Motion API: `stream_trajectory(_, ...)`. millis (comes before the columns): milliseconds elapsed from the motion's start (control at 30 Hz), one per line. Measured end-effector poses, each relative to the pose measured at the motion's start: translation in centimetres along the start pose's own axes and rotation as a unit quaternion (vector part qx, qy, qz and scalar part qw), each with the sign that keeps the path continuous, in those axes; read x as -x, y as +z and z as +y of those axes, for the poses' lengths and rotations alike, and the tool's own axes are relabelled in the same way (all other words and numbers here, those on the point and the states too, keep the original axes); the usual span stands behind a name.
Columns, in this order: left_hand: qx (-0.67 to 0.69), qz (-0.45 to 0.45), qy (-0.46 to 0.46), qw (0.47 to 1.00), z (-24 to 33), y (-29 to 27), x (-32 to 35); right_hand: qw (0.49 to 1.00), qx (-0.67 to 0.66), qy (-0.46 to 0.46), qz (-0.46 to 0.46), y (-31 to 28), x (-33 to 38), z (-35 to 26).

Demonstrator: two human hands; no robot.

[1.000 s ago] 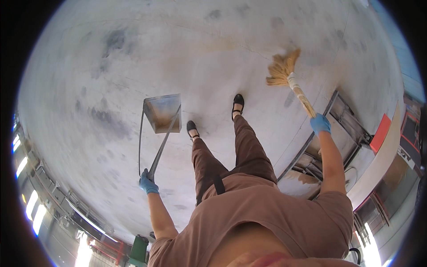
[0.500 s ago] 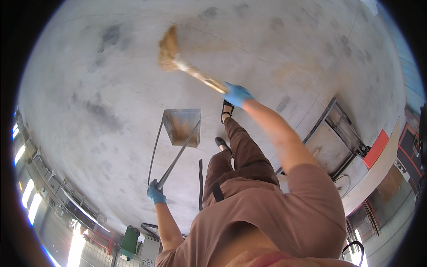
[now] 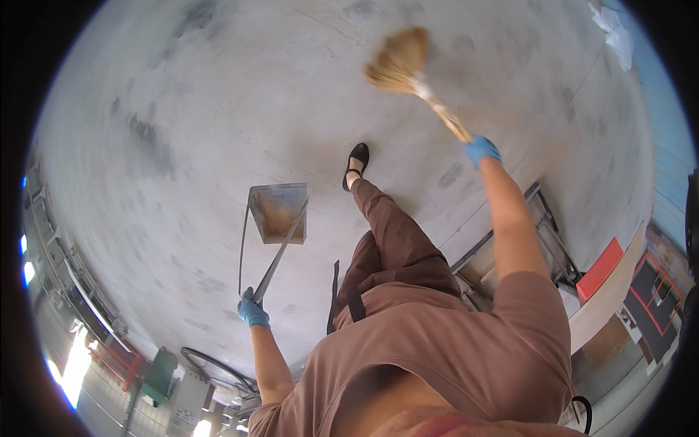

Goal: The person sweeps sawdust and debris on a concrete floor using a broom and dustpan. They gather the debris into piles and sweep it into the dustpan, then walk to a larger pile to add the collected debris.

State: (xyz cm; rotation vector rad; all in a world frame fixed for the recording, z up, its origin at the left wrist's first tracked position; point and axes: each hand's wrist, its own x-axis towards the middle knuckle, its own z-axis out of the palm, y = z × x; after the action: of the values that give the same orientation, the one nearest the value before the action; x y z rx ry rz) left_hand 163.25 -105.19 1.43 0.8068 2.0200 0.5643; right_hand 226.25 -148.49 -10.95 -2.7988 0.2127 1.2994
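My right hand point(image 3: 483, 150), in a blue glove, is closed round the end of a straw broom's handle. The straw broom point(image 3: 402, 61) stretches out to the far left of that hand, its fanned tan bristles slightly blurred over the grey floor. My left hand point(image 3: 253, 309), also gloved in blue, grips the top of a long metal handle. From it two dark bars run down to a metal dustpan point(image 3: 280, 191), a square scoop with brownish dust inside. Whether the dustpan rests on the floor I cannot tell. My feet stand between the dustpan and the broom.
On the right a metal frame point(image 3: 542, 200) lies near a red panel point(image 3: 600, 268). White plastic point(image 3: 614, 35) sits at the far right edge. A green container point(image 3: 159, 376) and a black hose or cable point(image 3: 211, 358) are at the lower left. The stained concrete floor point(image 3: 240, 95) spreads ahead.
The broom has swung to the right with my right hand, its bristles fanning wider. My left hand still holds the dustpan, slightly further left in view. One foot has stepped forward.
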Motion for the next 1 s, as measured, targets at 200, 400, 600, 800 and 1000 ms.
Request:
stream_trajectory(200, 0.053, 0.016, -0.068, 0.996, -5.3, -5.2, 0.5, 0.991, 0.069, 0.072, 0.088, -2.9, 9.6, 15.2)
stream_trajectory(400, 0.038, 0.031, -0.111, 0.993, -6.5, -8.8, 1.7, 0.994, 0.012, -0.028, 0.103, -1.2, 19.9, 20.6)
stream_trajectory(600, 0.005, -0.007, -0.123, 0.992, -6.2, -7.6, 2.8, 0.982, -0.063, -0.177, -0.021, 5.3, 23.7, 13.2)
stream_trajectory(800, -0.037, 0.015, -0.093, 0.995, -5.8, -7.5, 7.4, 0.944, 0.037, -0.310, -0.111, 13.7, 19.6, -2.6)
stream_trajectory(1000, -0.069, 0.002, -0.041, 0.997, -3.6, -2.5, 14.5, 0.936, 0.172, -0.292, -0.091, 11.3, 11.2, 2.3)
